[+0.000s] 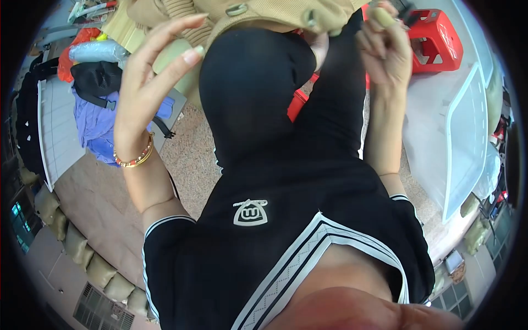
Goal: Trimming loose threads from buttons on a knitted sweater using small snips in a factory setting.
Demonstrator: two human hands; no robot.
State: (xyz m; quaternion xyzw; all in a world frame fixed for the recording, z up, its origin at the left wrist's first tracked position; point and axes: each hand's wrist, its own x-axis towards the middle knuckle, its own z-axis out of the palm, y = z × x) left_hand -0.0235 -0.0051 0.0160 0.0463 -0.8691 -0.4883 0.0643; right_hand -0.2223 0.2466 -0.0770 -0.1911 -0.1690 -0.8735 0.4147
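Note:
My left hand (159, 74) is raised at the left with thumb and fingers spread, holding nothing; a bead-and-gold bracelet (136, 156) circles that wrist. Its fingertips are near a tan ribbed knit garment (258, 14) with buttons, which lies over my knees at the top of the view. At the upper right, my right hand (385, 47) is closed, fingers curled, with a yellowish cover (381, 17) on one fingertip. A small dark object (406, 12) shows at those fingers, too blurred to name.
A red plastic stool (443, 41) and a large translucent bin (448, 148) stand to the right. On the left, purple cloth (96, 124) and a black strapped bag (94, 80) lie by a pale panel (58, 124). Several stuffed sacks (102, 272) line the wall.

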